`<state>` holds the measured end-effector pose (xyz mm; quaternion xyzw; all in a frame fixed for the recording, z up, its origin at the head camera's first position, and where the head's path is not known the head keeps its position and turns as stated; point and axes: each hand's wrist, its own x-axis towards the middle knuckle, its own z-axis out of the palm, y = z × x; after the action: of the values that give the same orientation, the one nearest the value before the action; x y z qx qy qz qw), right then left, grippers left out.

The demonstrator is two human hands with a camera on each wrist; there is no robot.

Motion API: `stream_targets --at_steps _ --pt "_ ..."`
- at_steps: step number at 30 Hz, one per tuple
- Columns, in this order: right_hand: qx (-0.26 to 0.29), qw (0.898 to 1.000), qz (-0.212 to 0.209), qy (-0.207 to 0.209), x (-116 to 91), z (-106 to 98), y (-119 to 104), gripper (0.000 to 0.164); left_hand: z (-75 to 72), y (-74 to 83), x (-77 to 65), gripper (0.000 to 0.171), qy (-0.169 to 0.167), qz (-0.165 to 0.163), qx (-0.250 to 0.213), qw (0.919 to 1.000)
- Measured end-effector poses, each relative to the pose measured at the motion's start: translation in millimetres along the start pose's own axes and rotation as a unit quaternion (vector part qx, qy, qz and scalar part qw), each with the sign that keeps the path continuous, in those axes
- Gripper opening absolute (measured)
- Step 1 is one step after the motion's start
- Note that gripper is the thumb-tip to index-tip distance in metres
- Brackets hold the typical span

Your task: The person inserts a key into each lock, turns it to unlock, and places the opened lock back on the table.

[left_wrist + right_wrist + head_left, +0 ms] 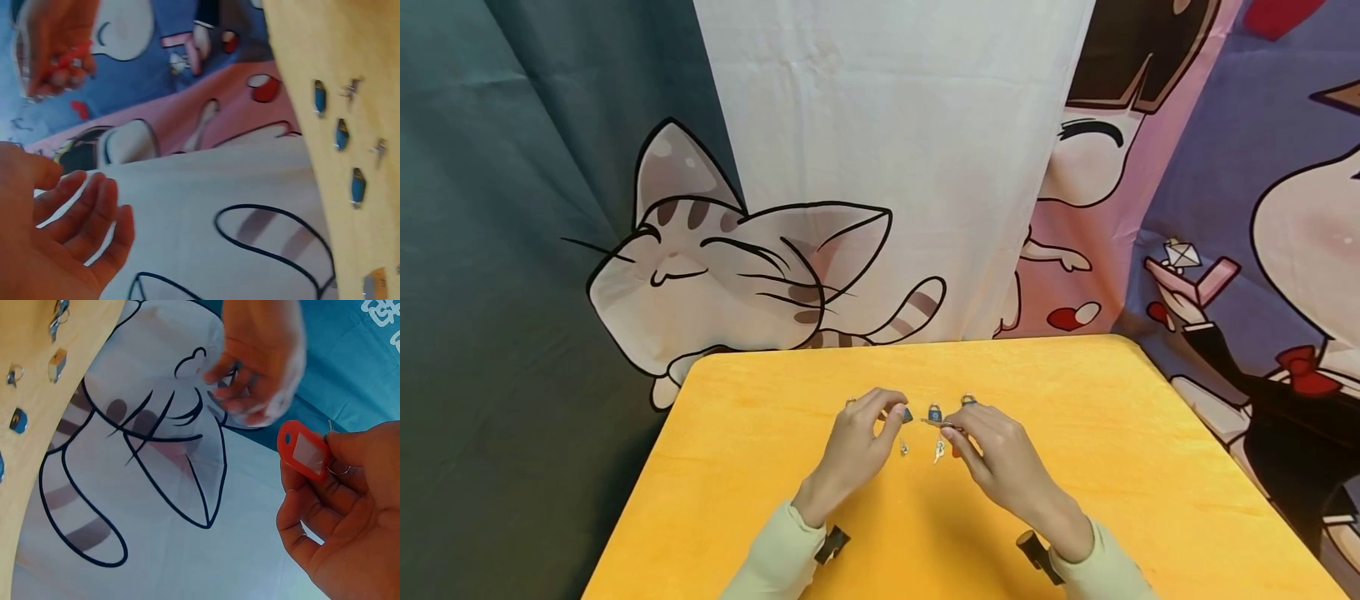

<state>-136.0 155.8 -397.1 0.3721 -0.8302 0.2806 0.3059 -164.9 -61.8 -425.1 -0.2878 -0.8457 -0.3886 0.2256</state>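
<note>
My right hand [1003,458] pinches a key [330,425] on a ring, with a red key tag [304,452] hanging from it over the fingers. The left hand [69,237] has loosely bent, spread fingers with nothing between them. In the head view it hovers over the table, left of the right hand. Between the two hands, a blue padlock [935,413] stands on the table. Another blue padlock [907,415] shows just beside the left fingertips, and a third blue padlock [968,400] is partly behind the right hand.
Small keys [939,450] lie on the yellow table [737,500] on the near side of the padlocks. A brass-coloured padlock [57,365] stands at the left end of the row. Behind the table hangs a curtain [895,125] printed with cartoon figures.
</note>
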Motion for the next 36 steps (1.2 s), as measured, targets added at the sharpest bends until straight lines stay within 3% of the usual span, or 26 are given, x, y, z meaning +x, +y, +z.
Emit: stream_targets --at_steps 5,14,24,31,36 --pt "-0.013 1.0 0.013 -0.005 -4.2 -5.8 4.1 0.005 20.2 -9.9 4.0 0.015 -0.037 -0.018 0.06 0.9974" --pt "-0.021 1.0 0.008 0.003 -5.5 -12.0 11.7 0.009 54.7 -15.6 18.9 0.023 -0.12 -0.025 0.083 0.989" --pt "-0.038 0.999 0.013 0.01 -5.9 -18.2 21.2 0.006 96.7 -24.1 28.4 0.032 -0.18 -0.057 0.105 0.9763" --pt "-0.045 0.999 0.025 0.004 -10.1 -20.8 24.3 0.003 122.2 -29.9 41.4 0.033 -0.19 -0.064 0.125 0.9716" --pt "-0.05 0.998 0.034 0.002 -13.6 -22.0 24.8 0.011 137.0 -33.0 52.7 0.03 -0.179 -0.099 0.119 0.9716"
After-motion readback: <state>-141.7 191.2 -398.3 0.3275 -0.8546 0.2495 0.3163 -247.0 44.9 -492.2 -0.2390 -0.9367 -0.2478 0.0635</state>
